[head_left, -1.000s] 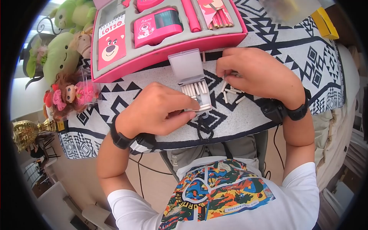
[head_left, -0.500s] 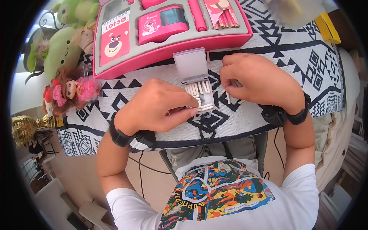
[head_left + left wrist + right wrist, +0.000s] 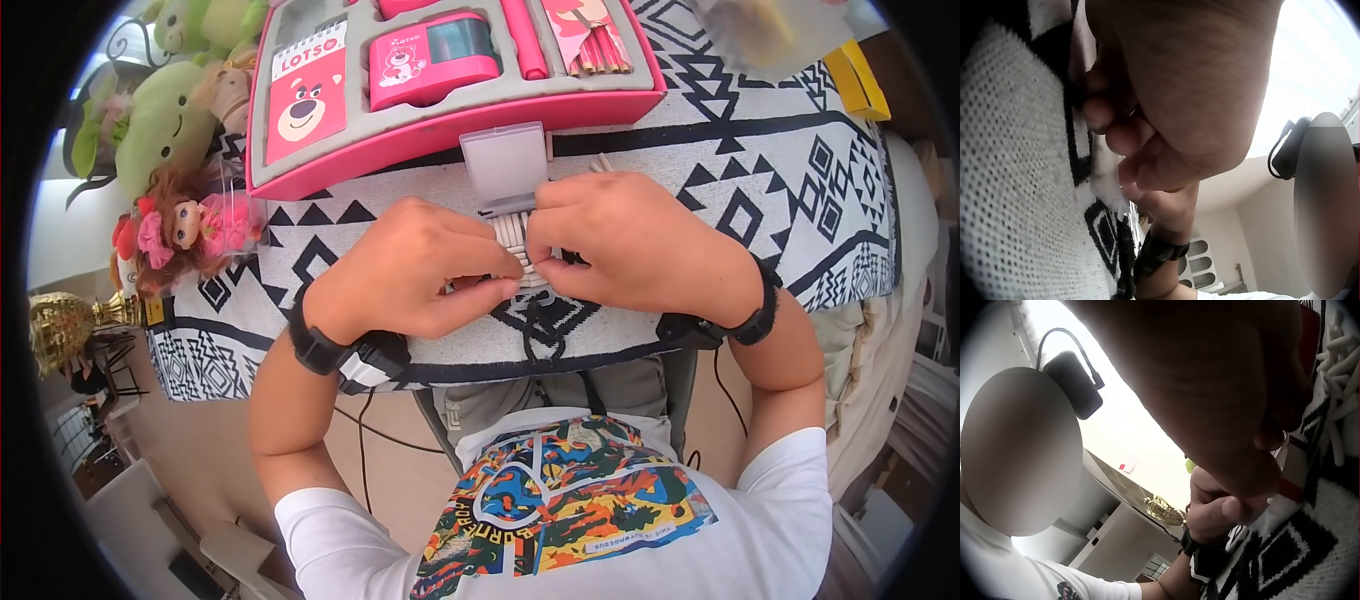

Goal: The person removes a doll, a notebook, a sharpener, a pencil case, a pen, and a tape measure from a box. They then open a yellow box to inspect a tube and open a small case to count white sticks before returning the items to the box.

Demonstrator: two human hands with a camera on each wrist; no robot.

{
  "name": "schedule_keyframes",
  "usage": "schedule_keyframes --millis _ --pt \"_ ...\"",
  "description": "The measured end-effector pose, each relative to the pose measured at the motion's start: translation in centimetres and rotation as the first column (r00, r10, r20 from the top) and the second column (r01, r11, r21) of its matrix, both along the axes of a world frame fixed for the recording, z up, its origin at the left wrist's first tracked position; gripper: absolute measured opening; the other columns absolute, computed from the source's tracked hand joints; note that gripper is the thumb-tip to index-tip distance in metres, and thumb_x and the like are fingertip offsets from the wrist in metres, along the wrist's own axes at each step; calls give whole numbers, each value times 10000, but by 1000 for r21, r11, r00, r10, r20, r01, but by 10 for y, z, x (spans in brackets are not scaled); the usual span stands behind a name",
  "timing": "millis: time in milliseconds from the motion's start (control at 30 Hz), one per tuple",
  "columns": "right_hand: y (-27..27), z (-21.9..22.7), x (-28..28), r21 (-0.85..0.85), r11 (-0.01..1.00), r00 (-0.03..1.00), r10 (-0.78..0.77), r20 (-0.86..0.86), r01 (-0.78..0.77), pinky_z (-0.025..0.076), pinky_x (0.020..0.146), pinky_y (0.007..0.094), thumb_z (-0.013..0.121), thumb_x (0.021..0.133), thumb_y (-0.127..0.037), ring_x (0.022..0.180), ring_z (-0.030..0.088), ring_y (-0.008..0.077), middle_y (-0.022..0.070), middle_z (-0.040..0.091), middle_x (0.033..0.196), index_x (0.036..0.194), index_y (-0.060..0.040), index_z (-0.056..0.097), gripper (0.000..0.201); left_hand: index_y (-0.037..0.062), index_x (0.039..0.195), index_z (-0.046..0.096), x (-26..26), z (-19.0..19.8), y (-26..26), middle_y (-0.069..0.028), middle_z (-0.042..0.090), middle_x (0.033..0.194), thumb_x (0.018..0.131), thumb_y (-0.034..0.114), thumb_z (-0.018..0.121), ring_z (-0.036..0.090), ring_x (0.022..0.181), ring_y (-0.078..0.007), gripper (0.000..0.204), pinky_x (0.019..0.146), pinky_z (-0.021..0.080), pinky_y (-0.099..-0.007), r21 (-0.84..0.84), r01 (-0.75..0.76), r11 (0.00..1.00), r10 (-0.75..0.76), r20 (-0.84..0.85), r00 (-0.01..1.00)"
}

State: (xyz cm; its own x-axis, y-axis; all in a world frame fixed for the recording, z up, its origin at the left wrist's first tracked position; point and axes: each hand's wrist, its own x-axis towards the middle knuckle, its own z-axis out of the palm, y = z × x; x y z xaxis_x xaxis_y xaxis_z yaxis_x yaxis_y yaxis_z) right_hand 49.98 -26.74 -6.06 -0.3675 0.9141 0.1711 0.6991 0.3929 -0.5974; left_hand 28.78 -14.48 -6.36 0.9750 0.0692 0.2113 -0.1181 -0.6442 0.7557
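A small clear case with its lid [image 3: 502, 168] raised stands in front of the pink box, with white sticks [image 3: 508, 232] lying side by side inside. My left hand [image 3: 415, 268] grips the case's left edge between thumb and fingers. From the right, my right hand [image 3: 640, 238] reaches over the case, thumb and fingertips pinched together at a white stick, mostly hidden by the fingers. In the right wrist view, loose white sticks [image 3: 1340, 362] lie on the cloth beside that hand.
The pink box [image 3: 440, 132] holds a notebook [image 3: 306, 105] and other stationery. Plush toys [image 3: 165, 120] and a doll [image 3: 190, 225] are at the left. A yellow box [image 3: 857, 82] lies at the back right, on the patterned cloth [image 3: 400, 355].
My right hand has moved left from the loose sticks to the case. My left hand has stayed at the case's left side.
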Motion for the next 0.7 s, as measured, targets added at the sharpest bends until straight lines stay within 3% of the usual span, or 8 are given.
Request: schedule_keyframes --millis 333,533,700 --pt "0 7 4 -23 999 1000 23 20 -22 504 652 418 717 781 -109 730 625 305 83 577 760 790 -72 622 102 43 920 762 0 0 0 -59 589 608 797 38 741 596 511 -218 125 489 433 -332 -12 1 1000 -1 -27 1000" --pt "6 31 36 -62 984 985 -166 37 168 513 635 352 742 812 -160 710 654 262 100 640 768 896 -62 667 149 68 945 770 0 7 -3 -62 583 608 805 78 739 563 510 -235 144 514 436 -359 -13 -1 1000 0 -109 994" --pt "7 21 47 -106 973 972 -188 142 204 529 683 395 724 836 -166 764 675 281 83 661 806 997 -71 669 195 81 914 763 1 13 -2 -56 611 628 799 105 752 599 523 -227 118 513 461 -348 12 0 1000 1 -104 995"
